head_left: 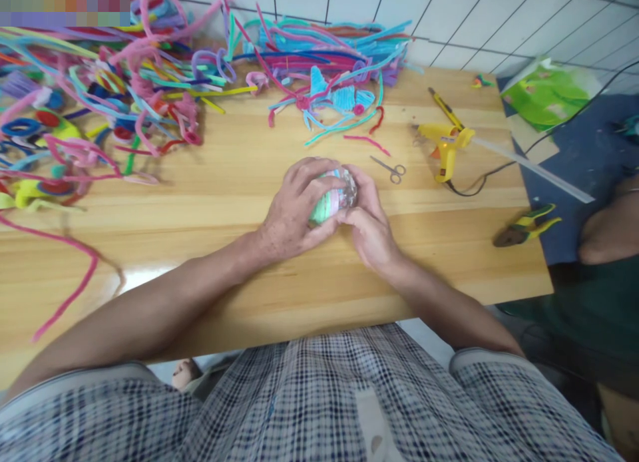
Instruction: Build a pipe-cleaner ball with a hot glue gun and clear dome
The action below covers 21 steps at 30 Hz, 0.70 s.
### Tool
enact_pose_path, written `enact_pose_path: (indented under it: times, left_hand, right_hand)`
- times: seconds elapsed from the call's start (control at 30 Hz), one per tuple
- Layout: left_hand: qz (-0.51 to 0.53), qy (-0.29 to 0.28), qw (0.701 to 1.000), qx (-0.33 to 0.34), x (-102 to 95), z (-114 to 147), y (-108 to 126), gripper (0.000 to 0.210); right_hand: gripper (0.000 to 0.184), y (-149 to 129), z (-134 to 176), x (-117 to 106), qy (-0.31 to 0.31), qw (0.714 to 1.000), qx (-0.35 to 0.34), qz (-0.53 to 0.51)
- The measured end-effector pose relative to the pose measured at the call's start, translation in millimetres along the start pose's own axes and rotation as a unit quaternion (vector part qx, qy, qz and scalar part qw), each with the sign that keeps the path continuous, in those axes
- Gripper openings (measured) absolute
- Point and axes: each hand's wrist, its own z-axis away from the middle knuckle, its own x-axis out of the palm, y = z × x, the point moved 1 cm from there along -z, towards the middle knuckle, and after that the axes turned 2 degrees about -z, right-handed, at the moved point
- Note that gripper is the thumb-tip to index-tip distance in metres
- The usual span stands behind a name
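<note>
Between my two hands is a small rounded object wrapped in green, pink and blue pipe cleaners [325, 208], with a shiny silvery, clear-looking end on its right. My left hand [299, 206] curls over its top and left side, fingers closed round it. Around the silvery end sit the thumb and fingers of my right hand [370, 219], also closed. Part of the object is hidden under my fingers, so its full shape does not show. Just right of my hands lies a small pair of scissors [392, 169]. Beyond them is a red pipe cleaner piece [368, 142].
Tangled pipe cleaners [150, 102] heap at the left, with a bundle [339, 46] along the wall. A yellow glue gun [446, 146], a utility knife [444, 108], a glue stick [536, 169] and pliers [526, 226] lie right. Another person's arm [612, 226] is at the right edge.
</note>
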Motion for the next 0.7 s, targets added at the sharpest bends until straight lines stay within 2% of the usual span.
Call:
enact_pose_path:
  times: [0.23,0.4,0.57,0.7]
  left_hand:
    - [0.001,0.002,1.0,0.025,-2.2,-0.9,0.3,0.046]
    - [-0.011,0.024,0.999,0.025,-2.1,-1.7,0.1,0.044]
    - [0.007,0.028,0.999,0.025,-4.0,-4.0,-4.5,0.044]
    - [0.018,0.037,0.998,0.057,-7.7,-6.4,-13.8,0.047]
  right_hand:
    - [0.073,0.8,-1.1,2.1,-0.005,1.0,-0.001,0.001]
    - [0.073,0.3,-3.8,1.6,-0.012,1.0,-0.005,-0.012]
    - [0.083,-4.6,-5.2,-3.4,-0.059,0.998,0.002,-0.01]
    - [0.099,-11.9,-10.2,-9.4,-0.094,0.995,0.011,0.02]
